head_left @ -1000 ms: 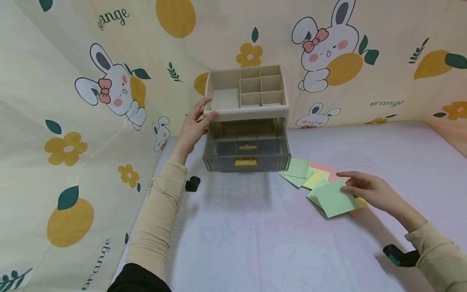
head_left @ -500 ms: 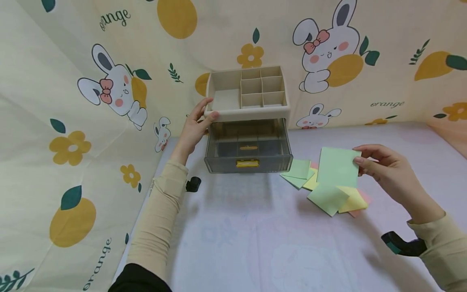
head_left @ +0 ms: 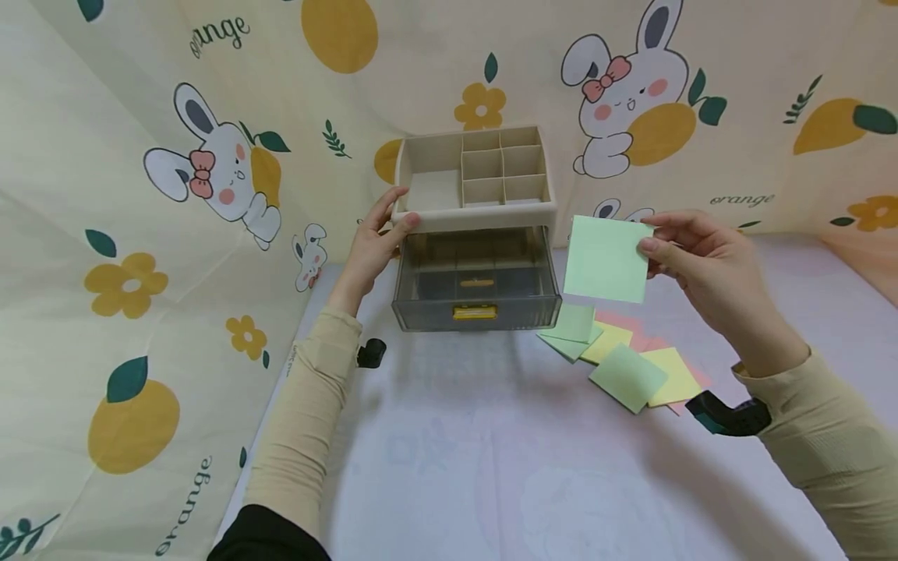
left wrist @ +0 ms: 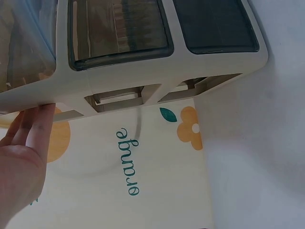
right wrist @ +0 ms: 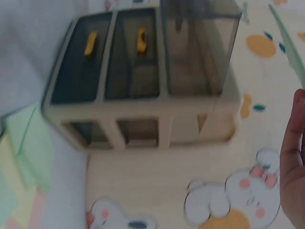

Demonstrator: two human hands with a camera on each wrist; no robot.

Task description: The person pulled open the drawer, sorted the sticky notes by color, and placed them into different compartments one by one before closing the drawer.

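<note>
Hands (head_left: 715,280) grip organizer (head_left: 477,218), green note (head_left: 606,259) | pale tabletop (head_left: 449,467) | bunny-print backdrop (head_left: 421,78)

one drawer unit (head_left: 477,218) and one bench (head_left: 435,467). three drawers (right wrist: 131,71), three yellow handles (head_left: 475,312) — one apiece. seven compartments (head_left: 435,187) in the top: one large, six small. two hands, a left hand (head_left: 372,249) and a right hand (head_left: 712,269), with two black wrist devices (head_left: 372,353), one per wrist. one held green sheet (head_left: 606,259); lying down, two yellow sheets (head_left: 672,375) and at least three green sheets (head_left: 629,379); overlap hides the exact number of pink sheets (head_left: 619,320). in the head view, four printed rabbits (head_left: 634,117) — one partly covered — and at least four printed yellow flowers (head_left: 126,284).
</note>
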